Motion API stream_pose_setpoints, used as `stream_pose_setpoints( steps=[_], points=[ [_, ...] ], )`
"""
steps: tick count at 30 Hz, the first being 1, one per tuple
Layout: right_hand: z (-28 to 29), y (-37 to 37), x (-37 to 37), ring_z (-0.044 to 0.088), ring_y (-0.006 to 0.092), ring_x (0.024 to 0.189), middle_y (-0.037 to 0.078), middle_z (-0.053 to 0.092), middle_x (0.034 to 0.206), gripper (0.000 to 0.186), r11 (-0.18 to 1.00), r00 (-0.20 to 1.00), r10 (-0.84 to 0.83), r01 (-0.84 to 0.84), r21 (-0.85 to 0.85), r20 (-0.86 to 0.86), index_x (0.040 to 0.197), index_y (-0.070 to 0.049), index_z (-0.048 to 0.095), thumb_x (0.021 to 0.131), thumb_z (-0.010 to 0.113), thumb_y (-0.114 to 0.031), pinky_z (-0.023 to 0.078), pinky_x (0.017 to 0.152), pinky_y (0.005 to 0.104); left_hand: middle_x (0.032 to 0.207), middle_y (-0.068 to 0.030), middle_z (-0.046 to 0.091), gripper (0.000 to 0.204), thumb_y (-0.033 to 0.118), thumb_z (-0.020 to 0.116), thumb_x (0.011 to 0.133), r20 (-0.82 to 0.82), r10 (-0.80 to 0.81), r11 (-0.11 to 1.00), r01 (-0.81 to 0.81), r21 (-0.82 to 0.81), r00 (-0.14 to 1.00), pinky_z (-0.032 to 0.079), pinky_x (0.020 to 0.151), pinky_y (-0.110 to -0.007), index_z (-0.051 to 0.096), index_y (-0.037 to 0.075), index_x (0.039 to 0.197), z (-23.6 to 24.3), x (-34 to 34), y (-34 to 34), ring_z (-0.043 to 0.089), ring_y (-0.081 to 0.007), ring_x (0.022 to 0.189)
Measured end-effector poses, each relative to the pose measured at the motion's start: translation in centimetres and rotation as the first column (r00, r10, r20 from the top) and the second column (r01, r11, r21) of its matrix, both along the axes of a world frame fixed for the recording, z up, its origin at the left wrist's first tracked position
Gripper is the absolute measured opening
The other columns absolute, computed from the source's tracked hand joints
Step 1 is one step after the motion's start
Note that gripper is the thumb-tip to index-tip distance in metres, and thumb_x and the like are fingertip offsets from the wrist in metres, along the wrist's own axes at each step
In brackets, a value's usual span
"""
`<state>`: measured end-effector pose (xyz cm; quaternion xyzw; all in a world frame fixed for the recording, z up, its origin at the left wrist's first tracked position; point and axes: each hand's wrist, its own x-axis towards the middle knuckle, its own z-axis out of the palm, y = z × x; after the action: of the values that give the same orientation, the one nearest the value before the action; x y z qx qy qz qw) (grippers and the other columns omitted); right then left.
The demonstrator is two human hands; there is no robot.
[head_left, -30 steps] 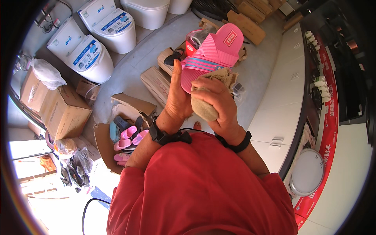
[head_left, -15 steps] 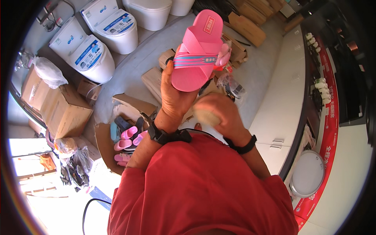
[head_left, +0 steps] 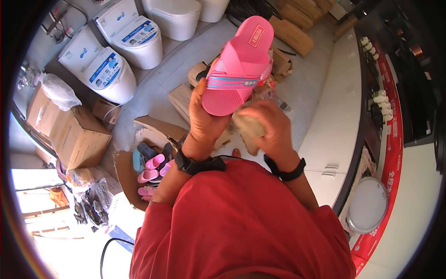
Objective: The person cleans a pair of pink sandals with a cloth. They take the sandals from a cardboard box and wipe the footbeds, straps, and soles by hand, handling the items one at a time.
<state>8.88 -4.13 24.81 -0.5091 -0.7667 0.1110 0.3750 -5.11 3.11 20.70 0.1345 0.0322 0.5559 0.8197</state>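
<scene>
A pink slide slipper (head_left: 230,95) with crossed straps and blue stripes stands raised in front of me, toe end pointing up and slightly right. My left hand (head_left: 204,122) is closed round its lower part, thumb along the left edge. Part of another pink piece shows behind its right side, mostly hidden. Just below and right of the slipper, my right hand (head_left: 275,126) is closed on a beige cloth (head_left: 250,125), which hangs beneath the fingers. Black bands circle both wrists.
An open cardboard box (head_left: 127,179) with pink, blue and dark slippers (head_left: 154,162) lies at lower left. Closed cartons (head_left: 79,139) stand beyond it. Several white toilets (head_left: 109,76) line the back left. White cabinets (head_left: 320,149) run along the right. Flattened cardboard (head_left: 179,100) lies on the floor.
The slipper has come slightly down and tilted a little further right in my left hand. My right hand has moved slightly right, and more of the beige cloth hangs in view.
</scene>
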Motion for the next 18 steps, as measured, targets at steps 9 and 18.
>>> stream_pose_setpoints(
  steps=[9,18],
  points=[
    [2.6,1.0,8.1,0.053,0.0126,0.089,0.006,0.055,0.101,0.045,0.950,0.850,-0.275,0.313,0.010,-0.449,0.114,-0.005,0.055,0.070,0.051,0.002,0.043,0.080,0.0245,0.117,-0.0207,0.053,0.064,0.047,0.047,0.083,-0.095,-0.198,0.978,0.203,0.042,0.975,0.046,0.079,-0.056,0.044,-0.002,0.122,-0.5,-2.4,1.2,0.054,-0.0400,0.101],
    [2.7,2.8,10.4,0.055,0.0102,0.089,0.004,0.059,0.102,0.043,0.964,0.881,-0.150,0.030,-0.264,-0.449,0.121,-0.004,0.052,0.080,0.061,-0.007,0.045,0.079,0.0239,0.112,-0.0207,0.056,0.060,0.049,0.047,0.083,-0.208,-0.445,0.890,0.456,0.002,0.871,0.047,0.069,-0.061,0.049,0.000,0.117,-2.4,-2.7,2.1,0.059,-0.0410,0.090]
  ],
)
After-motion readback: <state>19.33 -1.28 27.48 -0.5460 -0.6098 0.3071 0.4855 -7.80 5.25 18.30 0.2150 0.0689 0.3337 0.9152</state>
